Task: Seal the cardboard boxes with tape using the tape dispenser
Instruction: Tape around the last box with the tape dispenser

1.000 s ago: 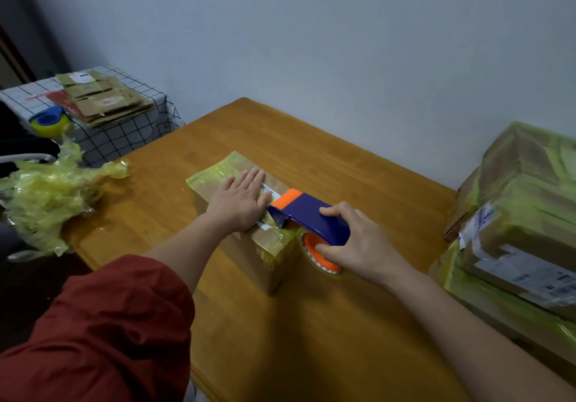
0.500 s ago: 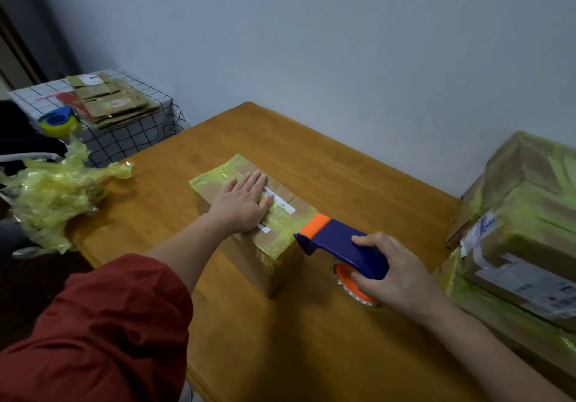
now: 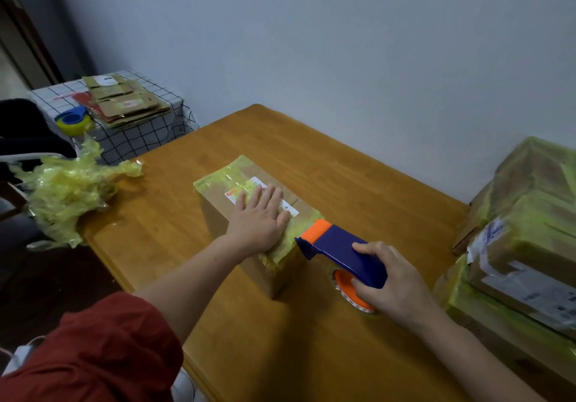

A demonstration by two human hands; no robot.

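Note:
A small cardboard box (image 3: 224,220) wrapped in yellowish tape lies on the wooden table (image 3: 311,158). A white label shows on its top. My left hand (image 3: 260,219) lies flat on the box top, fingers straight. My right hand (image 3: 396,283) grips the blue tape dispenser (image 3: 339,248), which has an orange head and an orange roll hub. The dispenser's head sits at the box's near right corner, just off its top edge.
Taped boxes (image 3: 523,239) are stacked at the table's right edge. A crumpled wad of yellow tape (image 3: 68,192) lies at the table's left corner. Behind it, a checked side table (image 3: 140,136) holds flattened cardboard (image 3: 124,102) and a second blue dispenser (image 3: 73,119).
My right hand drew the dispenser off the box top toward the right, past the corner. My left hand stayed flat on the box and slid slightly toward the right end.

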